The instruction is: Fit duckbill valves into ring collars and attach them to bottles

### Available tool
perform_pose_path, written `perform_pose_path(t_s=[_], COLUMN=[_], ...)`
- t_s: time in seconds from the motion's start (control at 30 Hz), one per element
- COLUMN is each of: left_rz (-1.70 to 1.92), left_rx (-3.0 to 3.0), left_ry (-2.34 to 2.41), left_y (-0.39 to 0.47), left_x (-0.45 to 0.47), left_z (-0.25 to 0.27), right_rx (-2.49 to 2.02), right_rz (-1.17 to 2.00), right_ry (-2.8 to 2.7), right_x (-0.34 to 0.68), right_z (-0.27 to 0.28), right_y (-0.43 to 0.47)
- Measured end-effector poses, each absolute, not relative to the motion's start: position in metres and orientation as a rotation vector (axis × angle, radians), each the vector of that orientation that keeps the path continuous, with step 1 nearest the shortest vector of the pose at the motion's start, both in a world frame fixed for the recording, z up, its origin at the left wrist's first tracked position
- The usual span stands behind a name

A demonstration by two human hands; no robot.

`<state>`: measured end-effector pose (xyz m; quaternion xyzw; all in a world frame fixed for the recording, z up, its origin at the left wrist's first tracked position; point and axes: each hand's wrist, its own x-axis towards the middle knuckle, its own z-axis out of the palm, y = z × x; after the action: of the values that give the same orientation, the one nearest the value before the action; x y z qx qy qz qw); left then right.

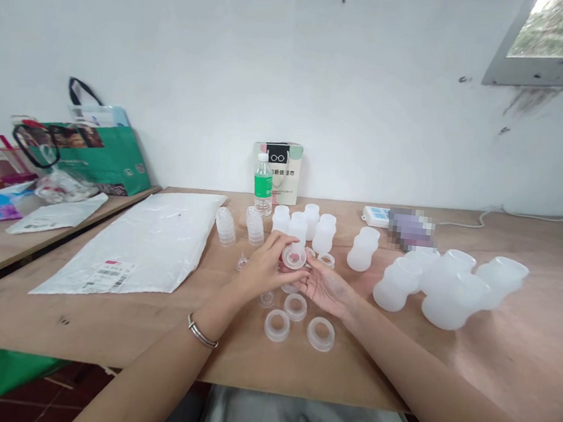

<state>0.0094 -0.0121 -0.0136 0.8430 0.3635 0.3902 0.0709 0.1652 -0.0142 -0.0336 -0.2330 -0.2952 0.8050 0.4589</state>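
Both hands are meeting over the middle of the wooden table (pixel 521 370). The left hand (pixel 261 268) is curling its fingers around a clear plastic ring (pixel 293 257), pinching it from the top and side. The right hand (pixel 326 287) is lying half open, palm up, its fingertips touching the ring at 3 o'clock. Loose rings (pixel 277 325) are lying just at 6 o'clock of the hands. White bottles (pixel 298 227) are standing at 12 o'clock, with a water bottle (pixel 263 184) behind them, and a plastic bag (pixel 147 244) is lying at 9 o'clock.
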Motion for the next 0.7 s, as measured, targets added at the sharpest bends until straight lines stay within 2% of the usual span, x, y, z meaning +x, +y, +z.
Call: perform_pose_path(t_s=[0.37,0.7], left_rz=[1.369,1.363], left_rx=[2.609,2.59], left_ry=[0.935,0.973], left_y=[-0.011,-0.015], left_x=[0.008,0.008], left_z=[-0.012,-0.013], right_rx=[-0.524,-0.599], right_rz=[1.939,1.812], right_ry=[-0.897,-1.0], right_x=[0.172,0.17], right_z=[-0.041,-0.046], right_y=[-0.01,-0.005])
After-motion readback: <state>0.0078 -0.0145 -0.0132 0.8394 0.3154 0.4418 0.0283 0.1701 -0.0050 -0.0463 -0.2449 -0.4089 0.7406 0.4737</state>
